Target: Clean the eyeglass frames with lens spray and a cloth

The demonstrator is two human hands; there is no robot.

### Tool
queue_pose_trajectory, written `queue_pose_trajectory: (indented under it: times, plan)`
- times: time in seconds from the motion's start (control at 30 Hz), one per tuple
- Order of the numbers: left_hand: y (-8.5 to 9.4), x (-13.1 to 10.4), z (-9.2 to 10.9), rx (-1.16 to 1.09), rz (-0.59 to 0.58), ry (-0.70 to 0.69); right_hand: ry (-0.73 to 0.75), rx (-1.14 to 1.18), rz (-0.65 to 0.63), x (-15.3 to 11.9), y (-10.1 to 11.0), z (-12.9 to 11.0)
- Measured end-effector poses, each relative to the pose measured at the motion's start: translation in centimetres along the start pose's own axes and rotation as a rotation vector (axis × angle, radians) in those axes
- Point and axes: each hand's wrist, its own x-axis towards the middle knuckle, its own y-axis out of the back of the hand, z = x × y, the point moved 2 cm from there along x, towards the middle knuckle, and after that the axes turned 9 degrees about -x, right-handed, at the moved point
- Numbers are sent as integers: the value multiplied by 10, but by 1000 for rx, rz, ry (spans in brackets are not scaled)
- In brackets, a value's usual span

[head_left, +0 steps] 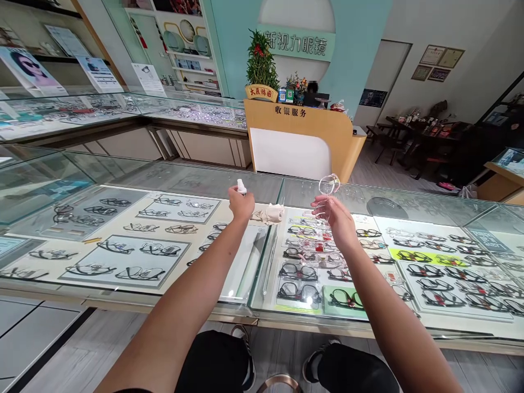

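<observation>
My left hand (241,204) is closed around a small white spray bottle (241,187), whose nozzle end sticks up above the fingers. Pinched in my right hand (338,218) is a pair of eyeglasses with clear, pale frames (328,184), held up over the glass counter; one lens shows above the fingers and part of the frame is below them. A crumpled beige cloth (270,213) lies on the counter top between my hands, close to the left one.
Under the glass counter (281,191) lie several rows of eyeglasses (301,271). A wooden cashier desk (347,150) with a potted plant (261,63) stands beyond. More display cases (135,112) run along the left. A dark table (421,128) is at the far right.
</observation>
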Motion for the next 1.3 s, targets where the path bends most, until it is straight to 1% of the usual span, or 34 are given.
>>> queue_pose_trajectory:
  times: [0.03,0.07,0.1,0.13,0.17,0.2,0.23,0.27,0.33,0.37,0.43,0.5,0.57,0.63,0.73,0.83,0.87,0.93,1.03,1.1,1.2,1.3]
  plan:
    - [3,-4,7,21,85,-47,1,-8,2,0,0,0]
    - [6,-9,15,41,174,-122,1,-13,5,0,0,-1]
    - [10,-15,26,57,247,-225,0,-15,7,0,0,-1]
    - [13,-21,37,68,272,-348,-1,-15,9,0,0,-2]
    - [15,-28,48,76,234,-456,-2,-13,11,0,-1,-2]
    - [15,-35,58,91,136,-528,-4,-9,13,-1,-1,-3]
    - [15,-42,66,126,1,-560,-5,-3,14,-1,-1,-3]
    - [14,-48,72,184,-145,-558,-7,4,15,-1,-2,-4]
    - [10,-60,76,342,-403,-467,-12,8,15,-2,-2,-5]
    - [8,-65,74,426,-491,-399,-14,2,14,-2,-2,-5]
    - [4,-71,66,558,-604,-274,-15,-17,14,-2,-2,-5]
    - [-1,-74,57,622,-672,-221,-12,-33,14,-2,-2,-5]
    - [-4,-74,49,611,-683,-222,-9,-42,15,-2,-2,-4]
    - [-6,-71,45,542,-656,-235,-9,-53,14,-2,-2,-4]
    - [-8,-65,45,444,-615,-247,-11,-60,14,-2,-2,-5]
    - [-10,-60,47,393,-585,-256,-13,-42,18,-3,-2,-6]
    - [-11,-58,48,326,-578,-242,-13,-35,20,-3,-2,-6]
    - [-13,-56,50,58,-596,-148,-12,-35,21,-3,-2,-6]
    - [-20,-60,53,-499,-686,125,-7,-62,15,-4,-3,-9]
    - [-24,-67,57,-732,-726,294,-1,-82,-4,-5,-5,-11]
    - [-27,-81,65,-904,-746,470,7,-112,-44,-7,-8,-16]
    - [-27,-93,71,-987,-776,569,19,-132,-90,-10,-11,-20]
